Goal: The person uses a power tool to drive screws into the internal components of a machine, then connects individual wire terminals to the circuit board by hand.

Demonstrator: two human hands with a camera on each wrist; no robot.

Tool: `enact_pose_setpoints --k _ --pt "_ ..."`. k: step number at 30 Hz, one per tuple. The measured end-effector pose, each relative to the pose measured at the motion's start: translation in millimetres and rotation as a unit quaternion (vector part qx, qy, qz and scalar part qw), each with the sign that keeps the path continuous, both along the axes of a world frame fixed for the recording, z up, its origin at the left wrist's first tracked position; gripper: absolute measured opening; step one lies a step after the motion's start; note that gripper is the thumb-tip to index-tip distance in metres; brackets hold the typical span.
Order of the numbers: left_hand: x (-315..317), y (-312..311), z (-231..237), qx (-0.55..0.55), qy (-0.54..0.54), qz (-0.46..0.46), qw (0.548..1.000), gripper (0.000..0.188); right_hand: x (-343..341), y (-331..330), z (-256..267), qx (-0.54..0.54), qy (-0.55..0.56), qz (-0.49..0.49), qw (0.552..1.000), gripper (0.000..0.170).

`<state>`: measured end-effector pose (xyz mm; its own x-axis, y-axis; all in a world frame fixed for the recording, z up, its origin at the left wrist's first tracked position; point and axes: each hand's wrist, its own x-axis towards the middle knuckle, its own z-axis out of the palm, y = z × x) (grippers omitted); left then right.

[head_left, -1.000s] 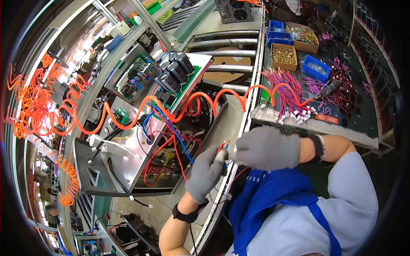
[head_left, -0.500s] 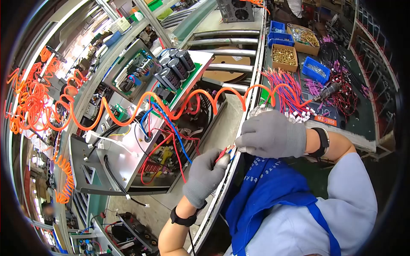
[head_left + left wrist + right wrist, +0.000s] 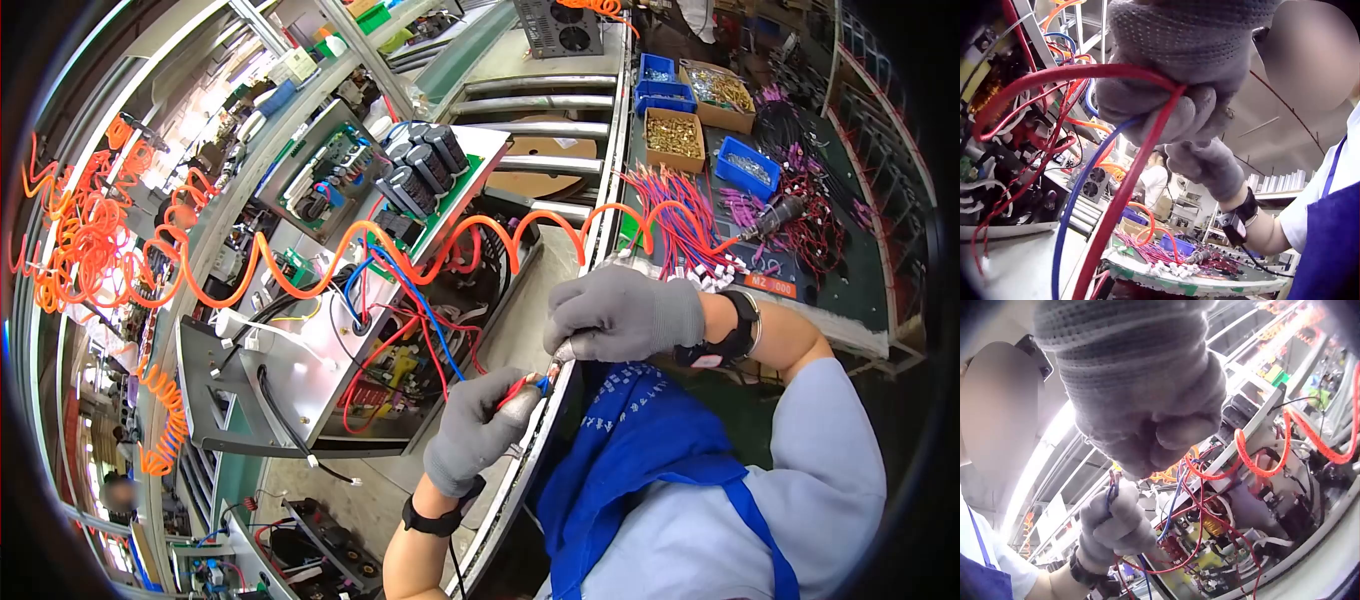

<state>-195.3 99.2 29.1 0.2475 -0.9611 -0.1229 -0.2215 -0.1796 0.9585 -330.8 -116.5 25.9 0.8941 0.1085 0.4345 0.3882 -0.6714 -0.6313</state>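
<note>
My gloved left hand (image 3: 475,430) grips a red wire (image 3: 1119,194) and a blue wire (image 3: 1075,200) in its curled fingers. The bared wire ends (image 3: 553,372) stick out past its thumb. Just beyond them, my gloved right hand (image 3: 630,320) pinches at a wire end, with thumb and fingertips drawn together. In the right wrist view its curled fingers hide most of what lies between them. From the held wires, loops run left to an opened metal chassis (image 3: 330,350) with a circuit board (image 3: 450,190) and black capacitors (image 3: 425,160).
A coiled orange air hose (image 3: 350,240) stretches across above the chassis. On the right-hand bench lie a bundle of red and purple wires (image 3: 680,215), blue bins (image 3: 745,165) and a carton of brass parts (image 3: 673,140). Rollers (image 3: 540,105) run behind.
My right hand has lifted away from the left, then come back to the wire ends. The left hand has shifted slightly, still gripping the wires.
</note>
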Motion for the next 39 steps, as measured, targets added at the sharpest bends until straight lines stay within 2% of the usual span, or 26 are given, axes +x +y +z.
enact_pose_setpoints --k 10,16,22,25,28,31,34,36,37,38,39 --pt "-2 4 9 0.003 0.050 0.021 0.999 0.029 1 10 -3 0.118 -0.003 0.007 0.993 0.010" --pt "-2 0 0 -0.048 -0.008 0.024 0.999 0.029 2 13 -6 0.139 0.007 0.006 0.990 0.010" --pt "-4 -1 -2 -0.045 0.010 0.058 0.997 0.023 3 19 -26 0.201 0.025 0.016 0.979 0.013" --pt "-8 -3 -4 -0.093 -0.005 0.075 0.993 0.020 2 21 -31 0.229 0.033 0.011 0.973 0.016" --pt "-14 -6 -9 -0.097 -0.109 0.156 0.977 0.017 -2 27 -40 0.378 0.113 0.027 0.918 0.020" --pt "-15 -9 -18 -0.150 -0.344 0.131 0.918 0.015 -8 25 -33 0.523 0.289 0.024 0.802 0.023" --pt "-16 -5 -20 -0.104 -0.233 0.153 0.955 0.013 -10 26 -33 0.547 0.322 0.014 0.773 0.027" --pt "-14 -4 -14 -0.086 -0.161 0.153 0.971 0.012 -10 31 -32 0.412 0.195 -0.005 0.890 0.029" --pt "-14 -3 -10 -0.088 -0.132 0.146 0.976 0.011 -11 32 -30 0.337 0.127 -0.014 0.933 0.031" --pt "-12 -3 -7 -0.091 -0.102 0.140 0.981 0.010 -14 29 -24 0.206 0.084 -0.063 0.973 0.037" --pt "-11 -2 -5 -0.077 -0.079 0.135 0.985 0.011 -11 25 -23 0.161 0.019 -0.057 0.985 0.038"
